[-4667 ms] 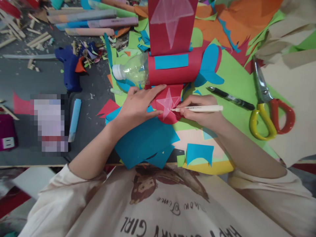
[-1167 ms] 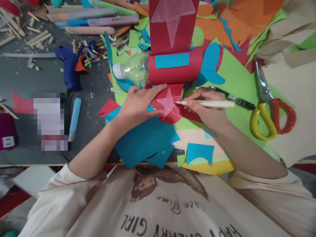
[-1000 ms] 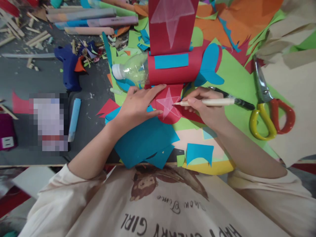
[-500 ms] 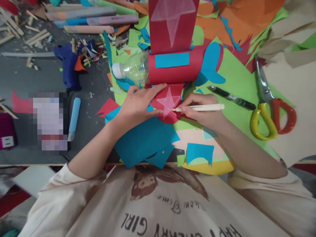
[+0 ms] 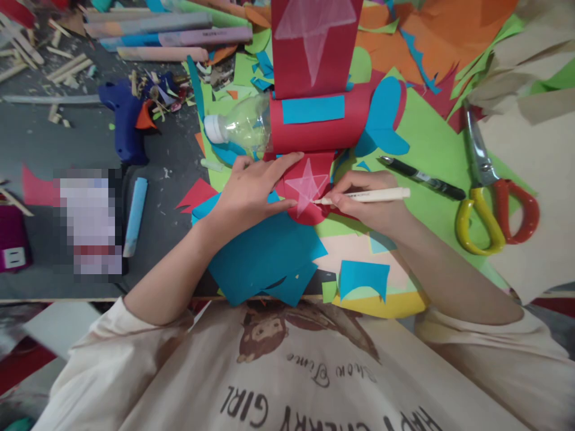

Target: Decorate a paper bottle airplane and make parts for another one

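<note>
My right hand (image 5: 365, 193) is closed around a slim white marker pen (image 5: 381, 195), its tip touching a pale star (image 5: 306, 184) on the lower red paper wing (image 5: 322, 163). With fingers spread, my left hand (image 5: 258, 188) lies flat, thumb and index finger on that wing beside the star. Above the hands rests a clear plastic bottle (image 5: 247, 123) with a white cap, its body wrapped in red paper (image 5: 314, 133) with a blue strip and a blue paper tail (image 5: 387, 117). The upper red wing (image 5: 287, 66) carries a larger pale star.
Right of my hand lie a black pen (image 5: 422, 178) and scissors (image 5: 483, 179) with yellow and red handles. A blue glue gun (image 5: 126, 123), a blue marker (image 5: 135, 216) and several more markers (image 5: 148, 25) lie left. Blue paper (image 5: 265, 251) and coloured scraps surround the bottle.
The white marker has shifted very slightly at the star's lower right edge. My left hand and the bottle stay where they were.
</note>
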`<state>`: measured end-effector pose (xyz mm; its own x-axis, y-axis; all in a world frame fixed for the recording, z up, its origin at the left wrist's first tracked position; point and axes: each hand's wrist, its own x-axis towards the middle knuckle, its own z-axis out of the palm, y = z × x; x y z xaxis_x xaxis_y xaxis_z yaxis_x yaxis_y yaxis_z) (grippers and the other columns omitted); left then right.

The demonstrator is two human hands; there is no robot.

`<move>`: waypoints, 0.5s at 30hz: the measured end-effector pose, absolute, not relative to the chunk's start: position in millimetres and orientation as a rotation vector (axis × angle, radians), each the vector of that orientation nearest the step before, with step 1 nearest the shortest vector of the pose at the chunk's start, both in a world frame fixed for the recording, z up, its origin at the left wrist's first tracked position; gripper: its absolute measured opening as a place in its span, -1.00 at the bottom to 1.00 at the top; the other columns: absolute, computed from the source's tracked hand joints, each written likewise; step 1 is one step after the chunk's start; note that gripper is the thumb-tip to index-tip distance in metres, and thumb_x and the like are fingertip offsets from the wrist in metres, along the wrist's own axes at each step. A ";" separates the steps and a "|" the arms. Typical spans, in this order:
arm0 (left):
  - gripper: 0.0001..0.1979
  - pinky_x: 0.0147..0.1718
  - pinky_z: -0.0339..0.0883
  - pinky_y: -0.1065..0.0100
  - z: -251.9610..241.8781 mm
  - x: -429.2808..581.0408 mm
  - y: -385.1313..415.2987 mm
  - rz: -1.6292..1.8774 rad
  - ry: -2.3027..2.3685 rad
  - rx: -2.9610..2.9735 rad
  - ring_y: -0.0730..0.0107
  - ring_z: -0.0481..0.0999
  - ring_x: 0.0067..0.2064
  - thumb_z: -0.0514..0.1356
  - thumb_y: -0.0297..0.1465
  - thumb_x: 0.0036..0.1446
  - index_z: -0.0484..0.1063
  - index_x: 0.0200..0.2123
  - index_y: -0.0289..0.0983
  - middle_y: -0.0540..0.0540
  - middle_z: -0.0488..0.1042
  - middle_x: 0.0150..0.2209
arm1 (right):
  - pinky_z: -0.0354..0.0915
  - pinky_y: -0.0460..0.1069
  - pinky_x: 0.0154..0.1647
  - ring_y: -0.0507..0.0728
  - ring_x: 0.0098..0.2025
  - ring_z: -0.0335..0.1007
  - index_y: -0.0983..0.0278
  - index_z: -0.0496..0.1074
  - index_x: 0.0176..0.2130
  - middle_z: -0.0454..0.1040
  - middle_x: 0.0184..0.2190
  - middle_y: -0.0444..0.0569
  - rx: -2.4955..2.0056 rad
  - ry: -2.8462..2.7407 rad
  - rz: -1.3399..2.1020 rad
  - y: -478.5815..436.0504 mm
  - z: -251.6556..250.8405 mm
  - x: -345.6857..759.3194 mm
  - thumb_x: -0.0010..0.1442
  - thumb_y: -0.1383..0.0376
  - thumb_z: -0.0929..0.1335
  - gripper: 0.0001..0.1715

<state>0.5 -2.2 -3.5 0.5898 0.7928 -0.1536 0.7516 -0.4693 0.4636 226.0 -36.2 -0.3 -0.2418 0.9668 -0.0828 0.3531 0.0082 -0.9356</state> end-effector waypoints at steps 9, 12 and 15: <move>-0.32 0.02 0.11 0.17 -3.4 0.4 -2.3 0.124 1.228 2.332 0.07 0.51 -0.01 0.23 -0.19 0.20 0.14 0.35 -0.14 -0.14 0.57 -0.05 | 0.08 -0.06 -0.60 0.01 -0.58 0.18 0.19 0.38 -0.55 0.42 -0.63 -0.16 -1.352 -1.667 1.232 -35.9 0.4 227.2 0.04 0.33 0.37 -0.84; -0.32 0.02 0.12 0.17 -1.7 1.7 -2.1 0.083 1.239 2.327 0.05 0.51 0.00 0.22 -0.19 0.21 0.13 0.35 -0.15 -0.15 0.56 -0.02 | 0.09 -0.06 -0.60 0.01 -0.59 0.19 0.19 0.39 -0.55 0.44 -0.62 -0.15 -1.348 -1.680 1.247 -35.8 0.1 227.7 0.06 0.33 0.38 -0.83; -0.33 0.01 0.11 0.17 -1.0 2.2 -2.2 0.078 1.241 2.326 0.04 0.51 0.02 0.22 -0.20 0.22 0.14 0.34 -0.17 -0.16 0.55 -0.01 | 0.11 -0.06 -0.59 0.01 -0.60 0.20 0.18 0.37 -0.56 0.41 -0.64 -0.18 -1.327 -1.649 1.212 -35.7 -1.9 227.6 0.07 0.31 0.39 -0.81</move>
<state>2.2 -2.2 -1.0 0.5833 0.7925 -0.1779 0.7639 -0.4607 0.4519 227.6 -35.7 -1.9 -0.2412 0.9697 -0.0398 0.3278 0.0428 -0.9438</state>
